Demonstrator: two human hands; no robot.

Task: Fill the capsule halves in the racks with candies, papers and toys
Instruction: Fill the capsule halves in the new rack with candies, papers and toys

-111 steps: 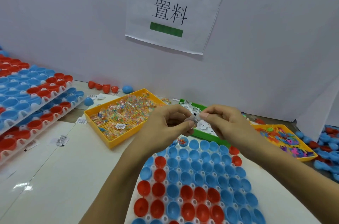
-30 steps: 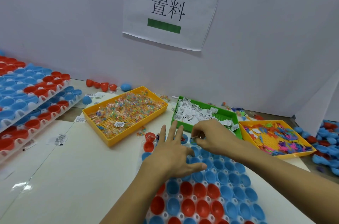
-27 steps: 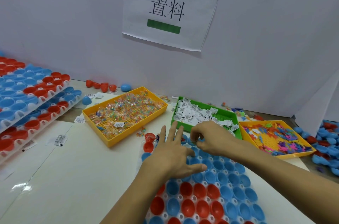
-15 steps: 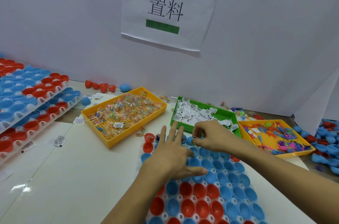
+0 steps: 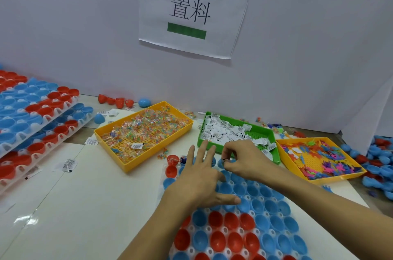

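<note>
A white rack [image 5: 192,250] of red and blue capsule halves lies in front of me. My left hand [image 5: 198,176] rests flat on its far part with fingers spread straight. My right hand [image 5: 244,158] hovers over the rack's far row, fingertips pinched together on something small that I cannot make out. Behind the rack stand a yellow tray of wrapped candies [image 5: 143,132], a green tray of white paper slips [image 5: 235,135] and a yellow tray of coloured plastic toys [image 5: 319,158]. A few far capsule halves [image 5: 173,159] hold small items.
Stacked racks of capsule halves [image 5: 36,117] sit at the left. Loose red and blue halves [image 5: 119,101] lie by the wall and in a pile at the far right [image 5: 380,166]. Stray paper slips [image 5: 68,165] dot the white tabletop. A printed sign [image 5: 191,10] hangs on the wall.
Since 3.7 s ago both hands came down from holding a slip together; my left hand now lies flat on the rack. In the last second the right hand barely shifted over the far row.
</note>
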